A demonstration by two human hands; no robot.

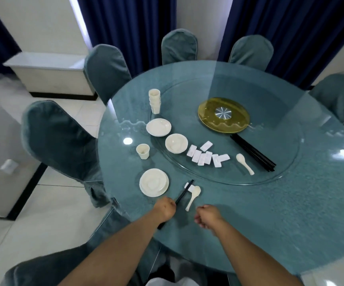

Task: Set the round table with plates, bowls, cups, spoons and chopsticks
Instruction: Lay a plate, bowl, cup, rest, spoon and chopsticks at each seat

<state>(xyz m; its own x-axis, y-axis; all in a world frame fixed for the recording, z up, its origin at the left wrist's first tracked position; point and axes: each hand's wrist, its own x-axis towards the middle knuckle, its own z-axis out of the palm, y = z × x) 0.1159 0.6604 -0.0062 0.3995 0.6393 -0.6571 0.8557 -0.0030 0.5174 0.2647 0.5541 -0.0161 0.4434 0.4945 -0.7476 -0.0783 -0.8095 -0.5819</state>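
Plate and bowl point(154, 182) sit stacked just ahead and left of my left hand point(165, 209), with a single cup point(143, 151) farther out beyond them. That left hand is clenched around the near end of the black chopsticks point(184, 192), whose far tips lie across the small white rest point(188, 187). A white spoon point(192, 197) lies just right of the chopsticks, its bowl beside the rest, between my two hands. My right hand point(207, 215) hovers near the desk point(249, 203) with fingers loosely curled, gripping nothing I can make out. To finish this well, I judge I should lower the chopsticks gently, keep both sticks parallel and even at the tips, seated on the rest, then release without nudging the spoon. Farther right on the turntable lie spare rests point(205, 156), another spoon point(245, 163) and more chopsticks point(253, 154).
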